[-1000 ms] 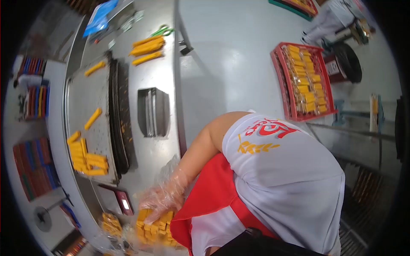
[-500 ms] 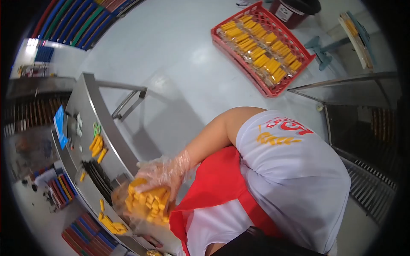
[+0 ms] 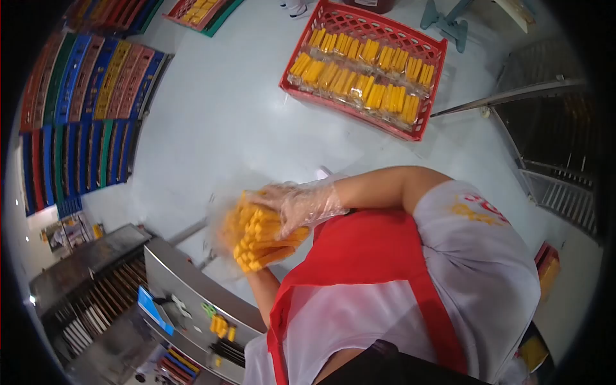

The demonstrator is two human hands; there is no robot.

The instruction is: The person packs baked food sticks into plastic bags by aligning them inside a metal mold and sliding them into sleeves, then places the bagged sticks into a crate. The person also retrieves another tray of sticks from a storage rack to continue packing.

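Observation:
A thick bundle of short yellow sticks [image 3: 266,234] is held in front of the red apron [image 3: 359,247], over the floor. My right hand [image 3: 298,206], in a clear plastic glove, is closed over the bundle's upper right side. From below left my left forearm reaches up, and my left hand [image 3: 226,230] grips the far left side, partly hidden by the sticks and blurred. Clear plastic surrounds that side; whether it is a glove or a bag I cannot tell. Several sticks show their cut ends toward me.
A red crate [image 3: 420,122] with rows of plastic-wrapped yellow sticks stands on the floor ahead. At lower left is a steel table [image 3: 186,269] with loose yellow sticks [image 3: 221,326], green-handled scissors [image 3: 208,309] and a blue packet [image 3: 154,309]. Stacked coloured crates [image 3: 83,83] line the left.
My view has turned, and my body has swung away from the steel table. Both hands have carried the bundle from the table's edge to over the floor, nearer the red crate.

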